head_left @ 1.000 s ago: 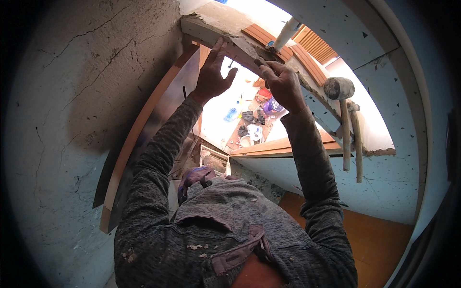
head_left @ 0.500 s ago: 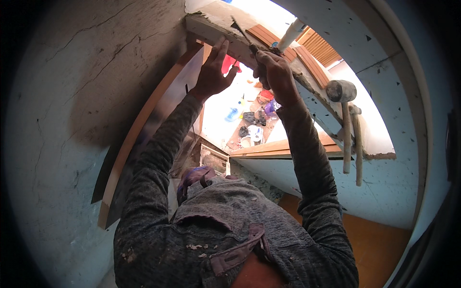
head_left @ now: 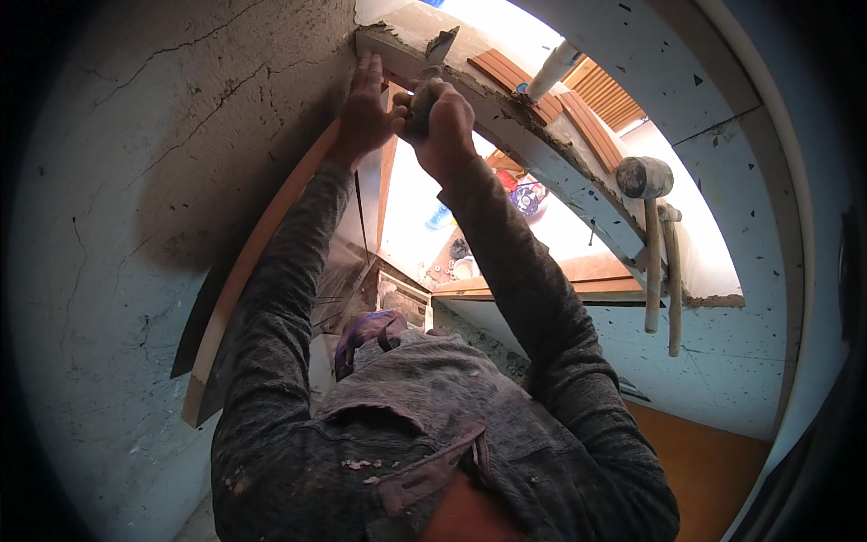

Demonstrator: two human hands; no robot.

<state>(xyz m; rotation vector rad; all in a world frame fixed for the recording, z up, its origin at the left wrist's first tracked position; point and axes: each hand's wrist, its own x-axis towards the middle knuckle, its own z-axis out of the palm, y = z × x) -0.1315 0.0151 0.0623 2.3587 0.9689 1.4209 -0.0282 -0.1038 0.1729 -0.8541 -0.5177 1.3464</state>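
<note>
Up at the top centre of the frame, my right hand is fisted tight around the handle of a trowel, whose thin blade pokes up past the knuckles to the mortar-crusted edge of the sill. The blade tip sits right at the corner where that edge meets the wall; whether it actually touches I cannot tell. My left hand is just beside the right, fingers stretched flat and pressed against the corner of the opening, holding nothing. I judge the trowel to be light and stiff, a steel blade with a little spring in it, and gritty enough not to slip; the handle is the only sensible place to grip it, close to the blade for control, since the blade edge is thin. The mortar along the sill looks rough and crumbly, likely to flake if levered hard. Below the left arm a long wooden board leans against the cracked wall, running toward the lower left. To the right of the frame a mallet and a second hammer hang head-up over the sill, well apart from both hands. A white pipe juts out above the sill at upper right.
</note>
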